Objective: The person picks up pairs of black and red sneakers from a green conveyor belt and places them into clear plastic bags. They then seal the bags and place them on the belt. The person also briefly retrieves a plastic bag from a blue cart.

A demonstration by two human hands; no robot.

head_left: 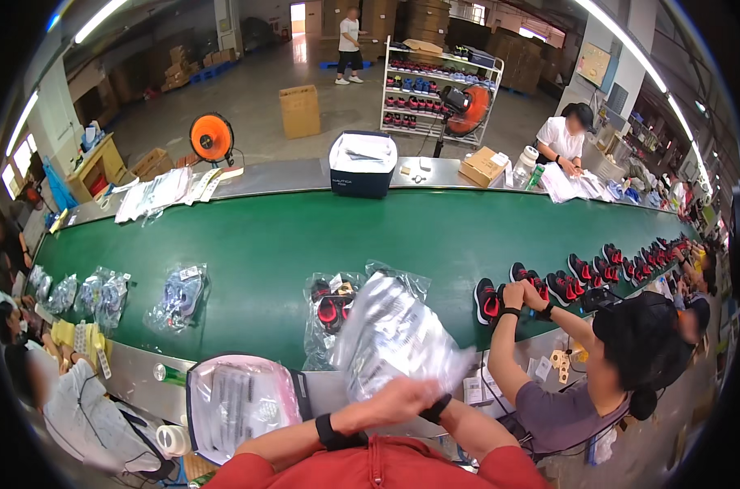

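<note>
where both hands [407, 399] meet, the clear plastic bag [394, 334] rises above their grip.

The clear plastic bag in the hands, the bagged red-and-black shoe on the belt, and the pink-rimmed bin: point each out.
clear plastic bag [396, 336], head view, middle of its crinkled face
bagged red-and-black shoe [331, 310], head view, on the shoe's upper inside the bag
pink-rimmed bin [192, 383], head view, left rim

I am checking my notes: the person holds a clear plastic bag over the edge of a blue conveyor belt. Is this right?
Not quite. The belt is green, not blue, as the head view shows. The rest holds: the hands hold a clear plastic bag over its near edge.
</note>
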